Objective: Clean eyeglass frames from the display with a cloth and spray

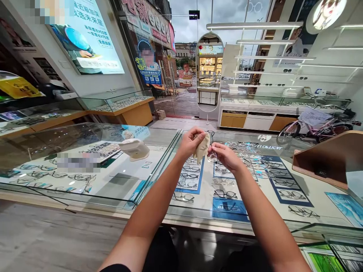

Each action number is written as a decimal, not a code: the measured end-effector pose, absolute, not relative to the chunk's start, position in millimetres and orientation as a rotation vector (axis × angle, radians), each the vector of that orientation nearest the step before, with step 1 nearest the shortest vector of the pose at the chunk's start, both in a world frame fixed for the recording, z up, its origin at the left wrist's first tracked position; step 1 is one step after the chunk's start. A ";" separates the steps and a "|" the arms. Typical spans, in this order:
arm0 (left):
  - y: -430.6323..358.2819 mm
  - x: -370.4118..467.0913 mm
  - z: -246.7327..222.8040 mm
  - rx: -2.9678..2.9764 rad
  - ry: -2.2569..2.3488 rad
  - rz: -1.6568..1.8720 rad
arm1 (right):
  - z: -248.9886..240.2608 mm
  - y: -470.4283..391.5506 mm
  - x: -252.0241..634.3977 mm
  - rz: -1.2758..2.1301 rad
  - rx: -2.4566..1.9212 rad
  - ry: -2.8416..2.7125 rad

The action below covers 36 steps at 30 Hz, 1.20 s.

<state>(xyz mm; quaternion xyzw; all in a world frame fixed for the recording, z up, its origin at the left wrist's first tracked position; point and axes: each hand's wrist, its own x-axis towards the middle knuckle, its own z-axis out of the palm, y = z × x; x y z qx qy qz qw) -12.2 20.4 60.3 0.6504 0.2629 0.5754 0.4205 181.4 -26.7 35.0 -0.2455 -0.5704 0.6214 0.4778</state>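
Observation:
I hold both hands up over a glass display counter (113,181). My left hand (189,142) pinches a pale beige cleaning cloth (202,149) that hangs down between the hands. My right hand (224,155) grips a pair of dark-framed eyeglasses (211,145); one lens shows below the fingers and the frame's top shows above the cloth. The cloth is pressed against the glasses. Under the counter's glass lie several rows of eyeglass frames (225,194) on blue and white trays.
A white head-shaped stand (134,148) sits on the counter to the left. A wooden box (329,160) stands at the right. Behind are more glass showcases (119,102), a tall oval mirror (209,71), a pink bicycle (314,128) and an open doorway.

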 end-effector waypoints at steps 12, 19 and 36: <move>8.7 -9.9 50.0 1.807 1.266 1.748 | 37.0 -32.9 174.9 1.459 -0.646 -1.450; -11.6 -4.8 57.0 1.879 1.489 1.400 | 33.9 -29.2 177.1 1.388 -0.682 -1.497; 11.4 7.8 36.7 1.196 0.419 1.130 | 33.4 -27.6 174.8 1.481 -0.797 -1.360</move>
